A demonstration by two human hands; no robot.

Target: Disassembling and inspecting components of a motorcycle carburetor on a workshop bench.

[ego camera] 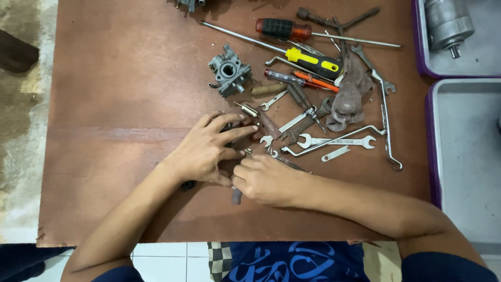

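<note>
- Standing right by the brown table [130,104] here. Both hands meet near the middle of it, just below the grey carburetor body [229,70], which I'll use as my landmark.
- Left hand [206,149] lies palm down with the fingers spread loosely, covering a small dark part [237,140] a little below the carburetor. I can't tell exactly what the part is, since the hand hides most of it.
- Right hand [266,180] sits below and slightly right of the carburetor, fingertips bunched together and pinching at something tiny beside the left thumb. It's too small to make out.
- My take on doing this well: keep the left hand pressing the part flat so it doesn't skate, and work the pinch slowly, because tiny bits vanish fast on a cluttered table.
- A small dark stubby piece [236,196] lies just under the right hand, well below the carburetor.
- Right of the carburetor is the tool pile: yellow-handled screwdriver [313,60], red-handled screwdriver [284,28], open-ended wrenches [336,141] and a grubby rag [349,96].
- Containers: far right of the carburetor are two purple-rimmed grey trays. The upper tray [420,57] holds a silver cylindrical motor-like part [448,23]. The lower tray [432,156] shows only bare grey floor in the part I can see.
</note>
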